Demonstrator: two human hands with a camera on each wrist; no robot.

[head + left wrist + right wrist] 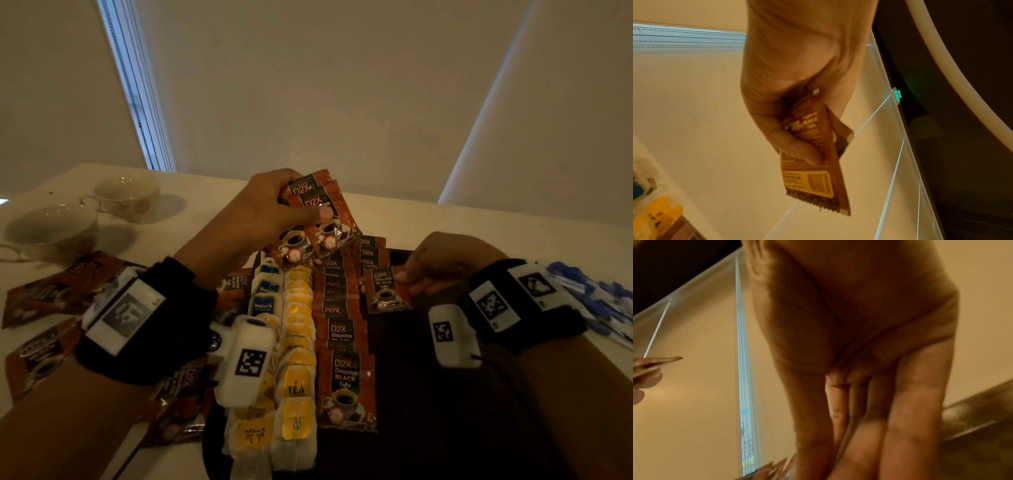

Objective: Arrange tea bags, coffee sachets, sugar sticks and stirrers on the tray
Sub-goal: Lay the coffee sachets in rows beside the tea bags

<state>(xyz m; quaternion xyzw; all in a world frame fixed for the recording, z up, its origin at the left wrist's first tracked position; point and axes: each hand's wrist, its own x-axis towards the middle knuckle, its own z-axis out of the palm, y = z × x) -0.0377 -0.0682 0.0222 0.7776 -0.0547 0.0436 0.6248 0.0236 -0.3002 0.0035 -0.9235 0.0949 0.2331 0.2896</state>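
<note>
We have our left hand [260, 209] raised over the far end of the dark tray [428, 394], fingers and thumb curled round a small fan of D2X coffee sachets [315, 219]. Our right hand [442, 263] pinches a single coffee sachet [385, 291] by its edge, low over the tray and just beside the overlapped sachet row [342, 329]. The risk we see: the loose fan could slip and scatter onto the tea bag rows [296, 346]. Setting the single sachet down carelessly could nudge the shingled row askew. Sugar sticks [596, 301] lie on the tabletop [445, 219], not yet on the tray.
</note>
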